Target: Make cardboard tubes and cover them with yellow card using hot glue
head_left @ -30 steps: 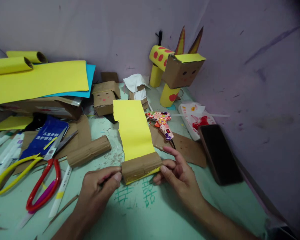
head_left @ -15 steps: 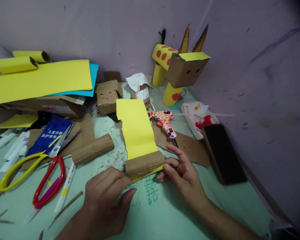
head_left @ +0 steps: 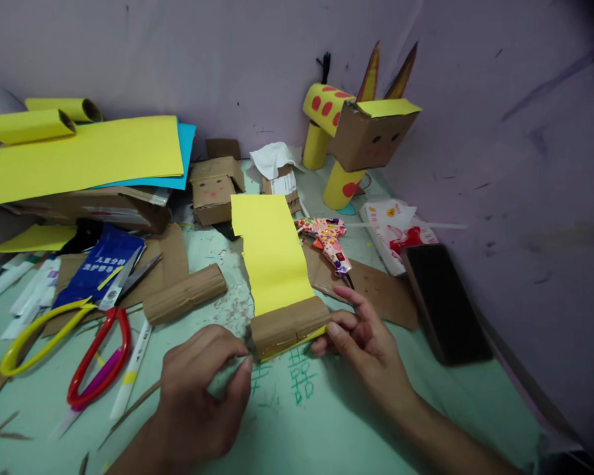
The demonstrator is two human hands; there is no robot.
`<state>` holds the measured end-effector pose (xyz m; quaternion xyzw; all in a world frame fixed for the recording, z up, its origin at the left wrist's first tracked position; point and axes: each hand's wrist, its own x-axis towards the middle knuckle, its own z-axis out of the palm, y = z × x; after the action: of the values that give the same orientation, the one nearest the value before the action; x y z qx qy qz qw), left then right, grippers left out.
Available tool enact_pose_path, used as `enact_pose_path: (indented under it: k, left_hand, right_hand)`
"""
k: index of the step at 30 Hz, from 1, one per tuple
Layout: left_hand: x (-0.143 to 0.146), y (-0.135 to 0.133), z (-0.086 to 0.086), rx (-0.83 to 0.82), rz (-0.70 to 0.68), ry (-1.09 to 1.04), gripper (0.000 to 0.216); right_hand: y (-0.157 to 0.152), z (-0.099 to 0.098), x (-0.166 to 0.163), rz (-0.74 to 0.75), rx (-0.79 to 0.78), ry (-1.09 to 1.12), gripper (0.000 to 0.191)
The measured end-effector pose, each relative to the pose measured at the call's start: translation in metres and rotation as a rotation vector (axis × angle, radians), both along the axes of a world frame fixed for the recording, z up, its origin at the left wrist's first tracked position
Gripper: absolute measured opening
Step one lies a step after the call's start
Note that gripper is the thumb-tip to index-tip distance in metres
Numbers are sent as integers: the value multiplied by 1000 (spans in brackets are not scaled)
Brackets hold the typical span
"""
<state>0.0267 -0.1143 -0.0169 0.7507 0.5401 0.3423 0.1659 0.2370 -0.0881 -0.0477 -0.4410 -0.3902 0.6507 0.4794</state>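
A brown cardboard tube (head_left: 290, 324) lies across the near end of a yellow paper strip (head_left: 276, 257), whose near edge shows below the tube. At the tube's right end, my right hand (head_left: 363, 343) pinches the paper's near edge between thumb and fingers, close against the tube. My left hand (head_left: 202, 389) is just left of the tube's left end, apart from it. Its thumb and index fingertip are pressed together, and anything between them is too small to make out.
Scissors (head_left: 96, 330), a second cardboard tube (head_left: 185, 293) and markers (head_left: 133, 369) lie left. Behind are a floral glue gun (head_left: 331, 241), a cardboard box with a drawn face (head_left: 212, 198) and a spotted animal model (head_left: 346, 132). A phone (head_left: 445, 303) lies right. Yellow sheets (head_left: 89, 155) are stacked back left.
My left hand has drawn slightly left, away from the paper's corner, and its thumb and index fingertip have come together. My right hand stays at the tube's right end.
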Motion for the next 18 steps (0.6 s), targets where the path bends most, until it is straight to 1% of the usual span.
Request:
enact_pose_path:
  k: [2,4,6,8,10,14,18]
  left_hand:
    - [0,1,1,-118,50,-72,9]
    - [1,2,1,-273,91,-143,13]
    - [4,4,-1,-426,144,-223,20]
    - [6,7,-3,-523,189,-300,28]
    - [9,9,-3,-554,211,-343,34]
    - [12,10,-4,-535,211,-367,39]
    - [11,9,-7,-537,205,-366,40]
  right_hand:
    - [2,1,1,-15,-19,12,48]
    - [3,2,2,-30,-31,11,48]
    - [3,3,2,-30,-33,5,47]
    - [3,4,3,-12,-33,13,47]
    - [2,4,2,6,-34,9,50]
    - [3,3,-1,7,-29,-39,63]
    - [4,0,-4,-2,-53,-27,66]
